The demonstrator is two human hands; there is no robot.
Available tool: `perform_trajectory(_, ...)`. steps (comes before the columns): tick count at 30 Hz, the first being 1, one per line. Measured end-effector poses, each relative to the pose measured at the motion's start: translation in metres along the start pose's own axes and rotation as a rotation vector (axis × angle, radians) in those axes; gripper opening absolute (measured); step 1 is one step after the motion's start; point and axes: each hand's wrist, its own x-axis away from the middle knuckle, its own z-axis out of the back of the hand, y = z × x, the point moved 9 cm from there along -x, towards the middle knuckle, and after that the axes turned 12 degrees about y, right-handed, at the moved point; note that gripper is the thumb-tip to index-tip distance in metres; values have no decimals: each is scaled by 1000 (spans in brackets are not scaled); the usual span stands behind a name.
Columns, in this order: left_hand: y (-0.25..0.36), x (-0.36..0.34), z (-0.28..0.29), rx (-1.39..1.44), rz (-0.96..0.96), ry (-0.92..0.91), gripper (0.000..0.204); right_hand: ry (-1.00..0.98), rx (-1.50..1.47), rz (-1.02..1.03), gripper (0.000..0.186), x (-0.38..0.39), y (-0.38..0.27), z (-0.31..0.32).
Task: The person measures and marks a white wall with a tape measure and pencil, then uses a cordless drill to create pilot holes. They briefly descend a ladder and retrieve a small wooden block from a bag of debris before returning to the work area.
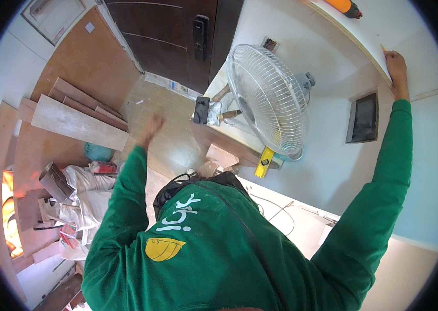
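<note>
At the upper right, my right hand (396, 67) is raised to the wooden edge strip (362, 50) of a white shelf-like ledge on the wall. Its fingers are closed on a thin yellowish pencil (383, 47), whose end sticks out past them. My left hand (151, 127) hangs over the floor on the left, smeared by motion, so its fingers cannot be made out. Nearest to it is a pale board (76, 123) leaning with other wood pieces. An orange and black tool (344, 7) rests on the ledge, left of my right hand.
A caged fan (268, 98) stands on a bench before me, with a black phone (201, 110), a hammer (229, 114) and a yellow spirit level (264, 163) around it. White sacks (92, 205) and scraps crowd the left. A dark door (172, 41) is ahead; a wall recess (362, 118) lies right.
</note>
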Motion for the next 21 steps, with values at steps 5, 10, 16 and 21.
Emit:
perform_trajectory(5,-209,346,19,-278,750,-283,67,34,164,89,41,-4,28,-2)
perform_trajectory(10,-185,508,14,-67,1071,-178,65,175,215,272,46,-21,15,-29)
perform_trajectory(16,-170,477,-16,235,1011,-10,64,49,553,437,51,-50,141,56)
perform_trajectory(21,-114,593,-56,349,1163,327,63,-104,-61,-23,58,-27,44,-30)
